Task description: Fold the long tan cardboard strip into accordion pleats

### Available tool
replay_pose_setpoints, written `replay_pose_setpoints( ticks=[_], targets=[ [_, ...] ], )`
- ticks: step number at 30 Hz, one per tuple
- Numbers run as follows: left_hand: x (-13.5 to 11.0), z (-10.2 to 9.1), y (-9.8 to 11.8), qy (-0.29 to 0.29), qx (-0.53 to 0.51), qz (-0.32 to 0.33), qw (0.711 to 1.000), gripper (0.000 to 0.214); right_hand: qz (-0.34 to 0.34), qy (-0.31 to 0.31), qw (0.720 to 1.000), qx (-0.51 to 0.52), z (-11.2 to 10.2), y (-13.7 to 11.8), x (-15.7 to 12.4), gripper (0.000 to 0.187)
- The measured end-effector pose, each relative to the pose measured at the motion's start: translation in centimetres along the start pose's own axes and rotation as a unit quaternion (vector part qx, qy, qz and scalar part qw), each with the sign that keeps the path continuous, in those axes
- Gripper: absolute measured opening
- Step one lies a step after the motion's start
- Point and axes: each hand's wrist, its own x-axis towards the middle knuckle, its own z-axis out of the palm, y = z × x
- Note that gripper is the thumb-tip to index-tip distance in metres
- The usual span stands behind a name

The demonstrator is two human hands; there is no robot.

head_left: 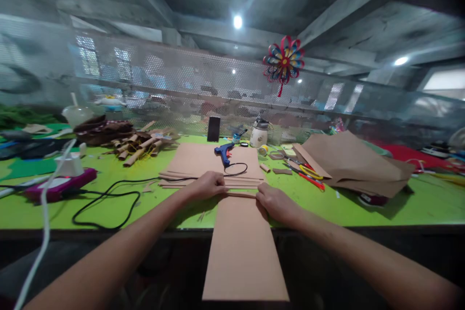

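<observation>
A long strip of brown kraft paper (pixel 245 252) hangs over the table's front edge toward me. Its far end is folded or rolled into a narrow band. My left hand (pixel 210 186) pinches the left end of that band, thumb and fingers pressed together. At the right end, my right hand (pixel 276 202) grips the same strip with curled fingers. Just beyond my hands lies a stack of brown paper sheets (pixel 192 160). On the stack rests a blue glue gun (pixel 224 154), its black cord (pixel 140 181) trailing left.
A purple power strip (pixel 60 185) with a white plug stands at left, near rolled brown paper tubes (pixel 140 147). A phone (pixel 213 129) leans upright behind the stack. Scissors (pixel 308 172) and a large crumpled brown paper pile (pixel 356 162) lie to the right.
</observation>
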Motion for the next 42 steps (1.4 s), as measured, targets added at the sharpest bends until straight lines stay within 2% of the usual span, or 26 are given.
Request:
replay_pose_setpoints(
  ticks=[3, 8, 11, 15, 19, 25, 34, 37, 42],
  targets=[
    [1.6, 0.5, 0.4, -0.003, 0.029, -0.03, 0.999, 0.022, 0.02, 0.024, 1.0, 0.004, 0.4, 0.0, -0.1, 0.015],
    [2.5, 1.0, 0.7, -0.027, -0.015, -0.007, 1.0, 0.037, 0.054, 0.074, 0.996, 0.018, 1.0, 0.1, -0.5, 0.014],
    [1.8, 0.2, 1.0, -0.066, -0.072, -0.02, 0.995, 0.046, 0.038, 0.099, 0.994, 0.014, 0.7, 0.1, -0.5, 0.013],
    [0.6, -1.6, 1.9, -0.145, -0.197, -0.043, 0.969, 0.053, 0.017, 0.124, 0.992, -0.008, 0.4, 0.1, 0.7, 0.014],
    [-0.1, -2.8, 2.3, -0.153, -0.244, -0.048, 0.956, 0.053, 0.02, 0.156, 0.987, -0.02, 1.0, 0.2, 2.6, 0.014],
    [0.2, -2.1, 1.2, -0.127, -0.217, -0.097, 0.963, 0.049, 0.057, 0.171, 0.984, -0.01, 2.2, 0.0, 3.6, 0.013],
    [1.2, -0.4, -0.5, -0.108, -0.179, -0.045, 0.977, 0.044, 0.101, 0.146, 0.981, 0.074, 2.1, -0.3, 3.4, 0.008],
    [1.2, -0.4, -0.5, -0.106, -0.133, -0.015, 0.985, 0.044, 0.095, 0.164, 0.972, 0.142, 1.7, -0.3, 3.1, 0.006],
    [0.9, -0.6, 0.3, -0.109, -0.1, 0.007, 0.989, 0.044, 0.072, 0.185, 0.948, 0.249, 1.1, -0.1, 3.3, 0.017]
  ],
)
